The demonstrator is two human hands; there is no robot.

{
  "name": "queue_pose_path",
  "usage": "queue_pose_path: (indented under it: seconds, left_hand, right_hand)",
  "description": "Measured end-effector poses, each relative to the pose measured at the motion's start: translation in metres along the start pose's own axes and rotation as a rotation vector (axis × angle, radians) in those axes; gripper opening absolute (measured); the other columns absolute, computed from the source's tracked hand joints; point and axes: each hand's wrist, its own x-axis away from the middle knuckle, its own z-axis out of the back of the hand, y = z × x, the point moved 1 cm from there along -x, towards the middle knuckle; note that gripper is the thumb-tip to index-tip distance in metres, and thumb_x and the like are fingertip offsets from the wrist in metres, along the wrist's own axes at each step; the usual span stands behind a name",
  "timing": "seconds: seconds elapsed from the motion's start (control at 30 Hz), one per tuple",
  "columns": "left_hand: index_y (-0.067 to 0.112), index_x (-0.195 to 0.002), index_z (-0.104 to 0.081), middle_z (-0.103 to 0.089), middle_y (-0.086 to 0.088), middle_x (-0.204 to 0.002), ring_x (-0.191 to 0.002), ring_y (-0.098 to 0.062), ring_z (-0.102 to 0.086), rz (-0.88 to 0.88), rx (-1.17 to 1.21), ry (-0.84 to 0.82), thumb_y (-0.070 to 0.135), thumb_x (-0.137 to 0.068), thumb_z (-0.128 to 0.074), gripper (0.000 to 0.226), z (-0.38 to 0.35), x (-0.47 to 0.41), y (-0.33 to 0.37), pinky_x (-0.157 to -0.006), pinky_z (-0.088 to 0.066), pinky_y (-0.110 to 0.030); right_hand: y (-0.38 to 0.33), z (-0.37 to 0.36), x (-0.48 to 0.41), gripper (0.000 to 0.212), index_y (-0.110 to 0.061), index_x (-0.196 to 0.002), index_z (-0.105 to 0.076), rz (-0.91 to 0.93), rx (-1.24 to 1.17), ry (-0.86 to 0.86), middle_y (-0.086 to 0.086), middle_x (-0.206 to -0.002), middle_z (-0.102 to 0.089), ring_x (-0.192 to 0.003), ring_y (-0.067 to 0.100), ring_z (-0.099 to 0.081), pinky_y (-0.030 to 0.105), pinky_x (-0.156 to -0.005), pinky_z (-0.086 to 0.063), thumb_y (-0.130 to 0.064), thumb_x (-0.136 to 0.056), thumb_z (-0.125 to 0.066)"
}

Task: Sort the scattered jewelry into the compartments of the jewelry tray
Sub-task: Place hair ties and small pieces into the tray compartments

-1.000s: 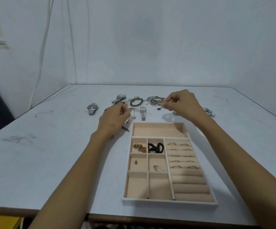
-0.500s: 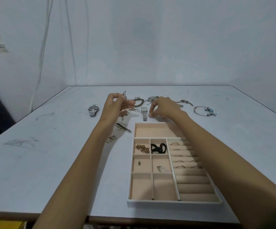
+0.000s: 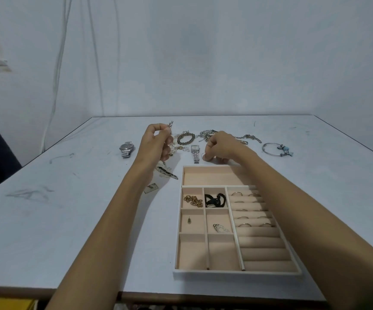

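The right hand (image 3: 219, 147) had dropped onto the white tabletop (image 3: 69, 220), fingers curled at a thin silver ring (image 3: 203, 155) just beyond the pink-lined jewelry tray (image 3: 237, 274); whether it gripped was unclear. The left hand (image 3: 156, 144) had risen, pinching a small silver charm (image 3: 170, 125). The ring probably belonged in the tray's ring rolls.

Pink jewelry tray (image 3: 237, 275) partly filled; loose jewelry (image 3: 185, 138) scattered just beyond it

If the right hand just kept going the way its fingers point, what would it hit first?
Probably the small thin ring on the table, just beyond the jewelry tray. The right hand curls its fingertips down at it; whether they already touch it is unclear.
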Motion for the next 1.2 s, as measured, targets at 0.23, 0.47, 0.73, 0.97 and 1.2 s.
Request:
queue_pose_path:
  seconds: [0.23, 0.47, 0.73, 0.97, 1.2]
  left_hand:
    - [0.024, -0.091, -0.049, -0.044, 0.009, -0.064, -0.045, -0.007, -0.026, -0.003, 0.044, -0.007, 0.022, -0.098, -0.048, 0.007, 0.002, 0.002, 0.008, -0.045, -0.024, -0.018]
    - [0.022, -0.089, -0.047, -0.043, 0.008, -0.066, -0.044, -0.007, -0.025, -0.019, 0.079, -0.047, 0.024, -0.099, -0.048, 0.01, 0.002, 0.008, 0.014, -0.042, -0.026, -0.016]
    - [0.018, -0.084, -0.048, -0.048, 0.006, -0.07, -0.048, -0.009, -0.023, -0.055, 0.316, -0.365, 0.017, -0.091, -0.047, 0.007, -0.001, 0.027, 0.03, -0.049, -0.019, -0.022]
    - [0.013, -0.075, -0.052, -0.045, 0.001, -0.066, -0.047, -0.01, -0.027, -0.073, 0.555, -0.769, 0.025, -0.066, -0.069, 0.022, -0.002, 0.055, 0.036, -0.048, -0.026, -0.021]
    - [0.007, -0.079, -0.055, -0.051, -0.005, -0.069, -0.049, -0.011, -0.049, -0.007, 0.579, -0.972, 0.016, -0.074, -0.068, 0.017, 0.0, 0.099, 0.023, -0.05, -0.043, -0.021]
  right_hand:
    - [0.008, 0.006, 0.017, 0.013, -0.007, -0.082, -0.065, 0.154, -0.011, 0.081, 0.005, -0.056, -0.057, -0.043, 0.014, -0.052, 0.02, -0.041, -0.039, -0.001, -0.076, -0.074]
    - [0.013, 0.021, 0.063, 0.015, -0.004, -0.092, -0.07, 0.235, -0.342, 0.175, 0.007, -0.072, -0.06, -0.039, 0.009, -0.046, 0.017, -0.042, -0.036, -0.006, -0.078, -0.076]
    - [0.021, 0.03, 0.11, 0.013, -0.008, -0.094, -0.072, 0.263, -0.652, 0.254, 0.006, -0.077, -0.066, -0.049, 0.013, -0.046, 0.021, -0.044, -0.034, -0.009, -0.08, -0.073]
    - [0.029, 0.039, 0.133, 0.016, -0.008, -0.095, -0.072, 0.245, -0.645, 0.308, 0.005, -0.078, -0.068, -0.049, 0.014, -0.046, 0.021, -0.047, -0.036, -0.01, -0.079, -0.073]
    - [0.025, 0.035, 0.134, 0.01, -0.01, -0.089, -0.072, 0.285, -0.56, 0.286, 0.004, -0.075, -0.063, -0.046, 0.012, -0.049, 0.02, -0.045, -0.035, -0.009, -0.079, -0.074]
